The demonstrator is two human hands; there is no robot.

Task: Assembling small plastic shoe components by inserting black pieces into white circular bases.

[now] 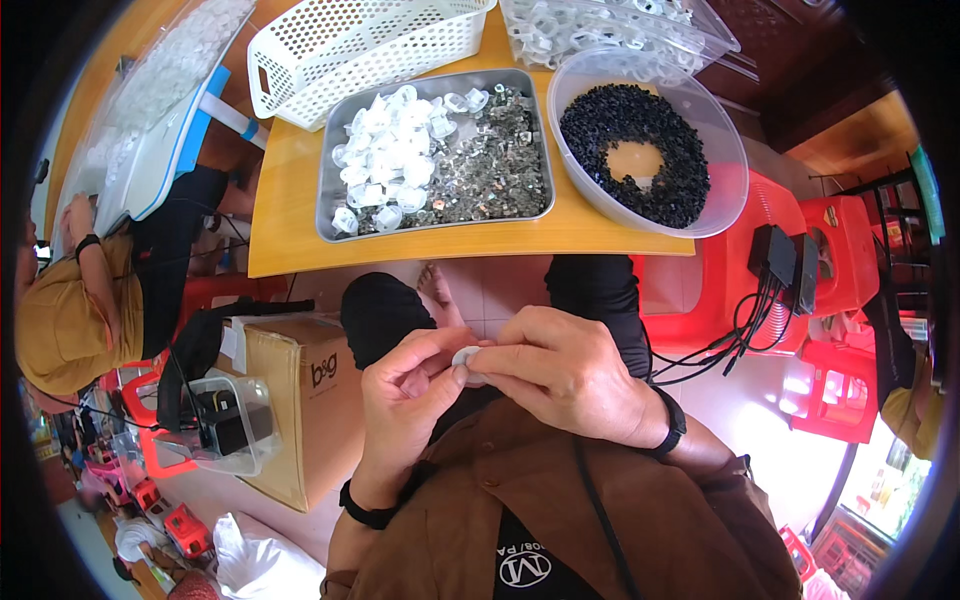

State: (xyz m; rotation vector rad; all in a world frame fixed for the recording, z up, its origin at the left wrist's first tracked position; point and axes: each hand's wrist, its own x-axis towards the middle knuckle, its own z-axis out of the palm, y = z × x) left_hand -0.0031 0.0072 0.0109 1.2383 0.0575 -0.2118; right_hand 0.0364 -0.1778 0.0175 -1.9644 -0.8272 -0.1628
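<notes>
Over floor, hands (500, 375) hiding white part (466, 357)

A low wooden bench (300, 215) is carrying a metal tray (335, 180) of white caps and small grey parts, a clear bowl (725, 170) ringed with black beads, a white lattice basket (350, 45) and a clear tub (715, 35).

Matt metal tray (327, 190) holding translucent glossy plastic caps (385, 160) and dull grey metal bits (490, 175). Clear plastic bowl (725, 160) of matt black beads (675, 150), on a smooth, varnished wooden table (290, 240). White perforated plastic basket (350, 45); matt brown cardboard box (300, 400).
</notes>
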